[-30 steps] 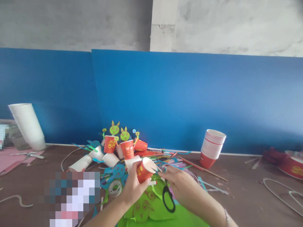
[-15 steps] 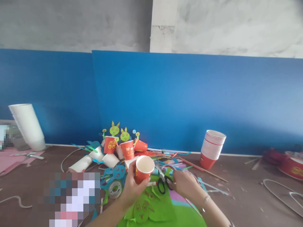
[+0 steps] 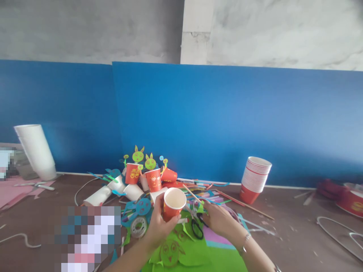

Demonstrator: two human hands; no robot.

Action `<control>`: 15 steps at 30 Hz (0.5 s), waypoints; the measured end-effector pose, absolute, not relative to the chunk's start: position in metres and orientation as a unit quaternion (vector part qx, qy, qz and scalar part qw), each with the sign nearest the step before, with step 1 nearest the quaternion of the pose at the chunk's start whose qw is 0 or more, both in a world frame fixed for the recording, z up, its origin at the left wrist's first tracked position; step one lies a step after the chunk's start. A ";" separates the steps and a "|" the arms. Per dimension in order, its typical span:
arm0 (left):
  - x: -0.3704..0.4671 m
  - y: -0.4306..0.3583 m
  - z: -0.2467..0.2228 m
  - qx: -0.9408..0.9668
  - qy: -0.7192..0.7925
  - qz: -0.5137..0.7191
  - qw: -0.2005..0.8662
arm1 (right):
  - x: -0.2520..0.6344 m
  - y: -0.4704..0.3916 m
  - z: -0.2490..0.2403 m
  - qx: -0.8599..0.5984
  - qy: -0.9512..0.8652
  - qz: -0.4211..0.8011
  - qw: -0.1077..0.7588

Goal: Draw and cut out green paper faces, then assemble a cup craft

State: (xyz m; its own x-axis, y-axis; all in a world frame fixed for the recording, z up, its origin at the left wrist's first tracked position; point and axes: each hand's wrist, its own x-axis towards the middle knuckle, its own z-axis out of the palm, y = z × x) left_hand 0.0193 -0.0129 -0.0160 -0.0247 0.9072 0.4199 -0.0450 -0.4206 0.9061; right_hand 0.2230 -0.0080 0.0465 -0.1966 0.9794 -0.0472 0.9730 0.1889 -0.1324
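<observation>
My left hand [image 3: 161, 219] is wrapped round a red paper cup [image 3: 172, 214], its open white mouth tilted up toward me. To the right, my right hand [image 3: 217, 217] is closed on a thin wooden stick [image 3: 192, 193] that points up and left toward the cup. Scissors with black handles [image 3: 196, 228] lie just under and beside the right fingers, on green paper [image 3: 195, 255]. Drawn on that paper, below the cup, is a rabbit face [image 3: 169, 252]. A roll of tape [image 3: 138, 227] rests left of my left wrist.
Behind are red cups with green rabbit heads [image 3: 153, 179], white cups lying down [image 3: 98, 196] and loose coloured strips. A stack of cups [image 3: 255, 179] stands right, a tall white stack [image 3: 36, 153] far left. A blue partition [image 3: 198, 121] closes off the back.
The wooden stick now shows in my right hand, which has shifted slightly left and up. The scissors' handles have turned a little. My left hand keeps hold of the cup.
</observation>
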 end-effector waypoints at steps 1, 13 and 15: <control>0.019 -0.012 -0.017 0.577 0.371 0.615 0.389 | 0.224 -0.007 0.049 -0.637 -0.768 0.066 0.027; 0.020 -0.018 -0.006 0.601 0.349 0.597 0.402 | 0.228 -0.036 0.084 -0.510 -0.735 0.442 0.064; 0.021 -0.019 -0.006 0.602 0.348 0.594 0.405 | 0.226 -0.036 0.081 -0.513 -0.727 0.452 0.053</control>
State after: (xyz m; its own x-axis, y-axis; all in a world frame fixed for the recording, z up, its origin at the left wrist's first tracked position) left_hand 0.0206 -0.0192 -0.0057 0.0519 0.8997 0.4334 -0.0614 -0.4303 0.9006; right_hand 0.2256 -0.0356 0.0808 -0.4676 0.7948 -0.3869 0.6986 0.0642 -0.7126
